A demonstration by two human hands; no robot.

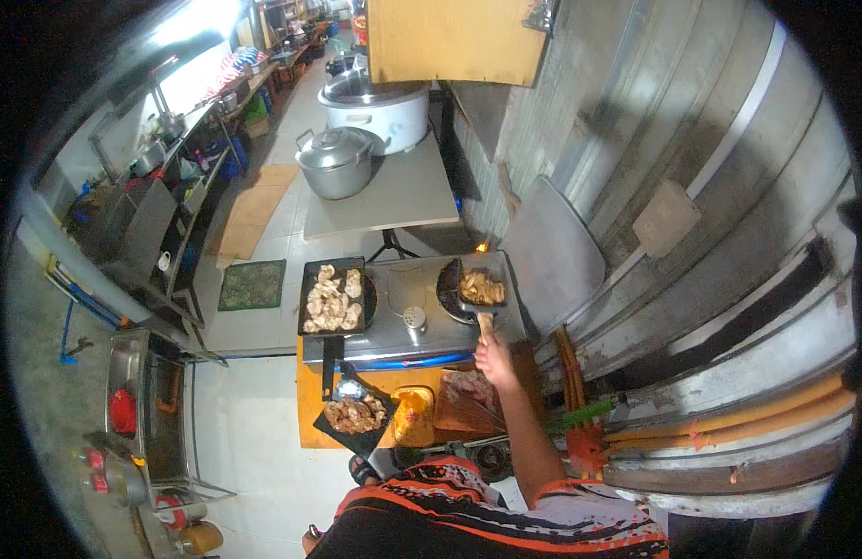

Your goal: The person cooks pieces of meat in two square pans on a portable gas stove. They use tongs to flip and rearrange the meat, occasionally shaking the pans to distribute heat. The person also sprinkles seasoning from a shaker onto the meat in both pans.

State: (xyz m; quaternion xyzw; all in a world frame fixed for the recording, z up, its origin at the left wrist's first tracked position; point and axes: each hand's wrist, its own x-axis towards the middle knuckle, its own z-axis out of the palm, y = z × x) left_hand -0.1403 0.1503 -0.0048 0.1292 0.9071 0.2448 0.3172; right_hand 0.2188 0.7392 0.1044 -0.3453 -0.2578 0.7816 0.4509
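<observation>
My right hand (pixel 495 358) grips the wooden handle (pixel 485 323) of a small square frying pan. Browned food pieces (pixel 481 286) lie in this pan, over the right burner (pixel 448 292) of a steel gas stove (pixel 396 349). A flame (pixel 481 247) shows just behind it. On the left burner sits a rectangular black pan (pixel 304 325) of pale meat pieces (pixel 330 300). Between the pans stands a metal shaker (pixel 415 319) with a perforated top. Only a sliver of what looks like my left hand (pixel 309 542) shows at the bottom edge; its grip is hidden.
Before the stove are a black square pan of browned meat (pixel 357 416), a yellow tray with orange sauce (pixel 413 416) and a board with raw meat (pixel 466 402). Behind, a table (pixel 410 202) bears a lidded aluminium pot (pixel 335 164) and a white roaster (pixel 396 119). Corrugated wall (pixel 613 126) stands right.
</observation>
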